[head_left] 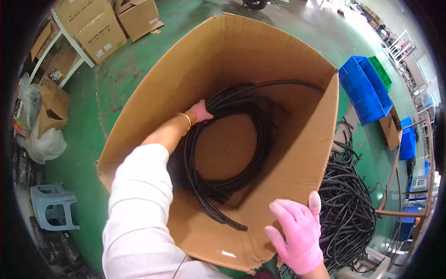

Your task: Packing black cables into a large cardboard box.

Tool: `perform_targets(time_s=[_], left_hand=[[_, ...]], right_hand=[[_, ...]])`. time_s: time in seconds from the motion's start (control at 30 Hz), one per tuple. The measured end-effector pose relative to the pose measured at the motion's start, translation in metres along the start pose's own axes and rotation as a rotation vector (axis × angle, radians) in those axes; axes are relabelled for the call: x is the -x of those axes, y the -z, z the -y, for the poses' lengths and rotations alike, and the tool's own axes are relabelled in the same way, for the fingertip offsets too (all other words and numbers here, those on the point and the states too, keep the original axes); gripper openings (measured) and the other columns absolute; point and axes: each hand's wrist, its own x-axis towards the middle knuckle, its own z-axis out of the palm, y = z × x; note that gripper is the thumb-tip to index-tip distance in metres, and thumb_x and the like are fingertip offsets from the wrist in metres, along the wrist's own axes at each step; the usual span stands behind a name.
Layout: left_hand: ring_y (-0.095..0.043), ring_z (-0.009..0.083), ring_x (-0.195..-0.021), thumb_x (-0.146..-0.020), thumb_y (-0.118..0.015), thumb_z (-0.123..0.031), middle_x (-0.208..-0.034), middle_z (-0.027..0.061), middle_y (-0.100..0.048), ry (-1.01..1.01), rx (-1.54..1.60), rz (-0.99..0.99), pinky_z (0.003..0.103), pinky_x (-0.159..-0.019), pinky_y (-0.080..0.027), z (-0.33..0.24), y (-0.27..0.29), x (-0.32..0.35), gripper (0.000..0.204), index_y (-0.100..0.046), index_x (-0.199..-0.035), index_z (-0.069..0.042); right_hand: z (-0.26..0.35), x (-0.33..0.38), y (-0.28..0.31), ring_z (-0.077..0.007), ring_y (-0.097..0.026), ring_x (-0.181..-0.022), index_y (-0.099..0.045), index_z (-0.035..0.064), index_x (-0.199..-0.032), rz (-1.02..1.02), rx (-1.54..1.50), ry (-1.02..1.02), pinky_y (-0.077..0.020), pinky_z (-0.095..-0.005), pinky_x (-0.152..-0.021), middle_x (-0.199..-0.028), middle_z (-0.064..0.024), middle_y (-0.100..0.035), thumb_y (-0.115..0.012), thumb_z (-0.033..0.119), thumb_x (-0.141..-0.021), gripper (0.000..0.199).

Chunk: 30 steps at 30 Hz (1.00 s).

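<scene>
A coil of black rubber tubing point(265, 139) lies inside a large open cardboard box point(278, 51), with one loose end trailing toward the near wall and a strand reaching the far right side. My left hand point(201, 111), in a pink glove with bangles at the wrist, reaches into the box and grips the coil at its upper left. Part of its fingers is hidden behind the tubes. At the box's near right rim is my right hand point(297, 235), also pink-gloved, its fingers spread apart with no tubing in them.
A big tangled heap of black tubing point(348, 204) lies on the floor right of the box. Blue crates point(364, 88) and a metal frame point(425, 162) stand farther right. On the left are a grey-blue plastic stool point(53, 204), plastic bags point(49, 144) and a shelf with cartons point(100, 39).
</scene>
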Motion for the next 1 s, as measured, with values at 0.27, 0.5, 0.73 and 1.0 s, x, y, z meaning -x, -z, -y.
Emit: perform_targets(time_s=[0.27,0.5,0.73,1.0], left_hand=[[-0.042,0.0424,-0.131,-0.085,-0.069,-0.015,-0.151,0.0248,-0.029,-0.365,-0.695,-0.527,0.044,-0.105,-0.041,0.004,-0.052,0.002,0.086,-0.015,-0.152,-0.001],[-0.057,0.0437,-0.113,-0.096,-0.054,-0.025,-0.125,0.0293,-0.056,0.05,-0.206,-0.029,0.047,-0.097,-0.045,0.006,-0.026,0.001,0.049,-0.04,-0.137,-0.001],[-0.063,0.0255,-0.081,-0.091,-0.064,-0.023,-0.087,0.0146,-0.066,-0.483,0.164,-0.159,0.036,-0.075,-0.05,-0.092,0.014,0.011,0.034,-0.06,-0.117,-0.002],[-0.031,0.0013,-0.044,-0.102,-0.05,-0.029,-0.065,-0.008,-0.046,-0.319,1.044,0.505,0.018,-0.037,-0.024,-0.176,0.133,0.068,0.034,-0.056,-0.125,-0.005]], right_hand=[[0.003,-0.001,0.012,-0.0239,-0.057,-0.114,-0.06,0.008,-0.121,0.018,0.014,-0.051,-0.0213,-0.0508,-0.116,-0.119,-0.0085,-0.062,-0.07,0.016,-0.081,0.042],[0.002,-0.001,0.007,-0.0243,-0.057,-0.113,-0.06,0.0087,-0.121,0.026,0.014,-0.05,-0.0217,-0.0516,-0.115,-0.12,-0.0074,-0.062,-0.069,0.015,-0.081,0.042],[0.0,-0.001,0.009,-0.024,-0.057,-0.113,-0.06,0.0092,-0.122,0.044,-0.005,-0.055,-0.0225,-0.0527,-0.114,-0.12,-0.0065,-0.062,-0.068,0.016,-0.082,0.041],[-0.007,0.001,0.004,-0.0234,-0.058,-0.112,-0.061,0.011,-0.12,0.001,-0.024,-0.03,-0.0239,-0.0519,-0.113,-0.119,-0.0058,-0.063,-0.068,0.016,-0.083,0.038]])
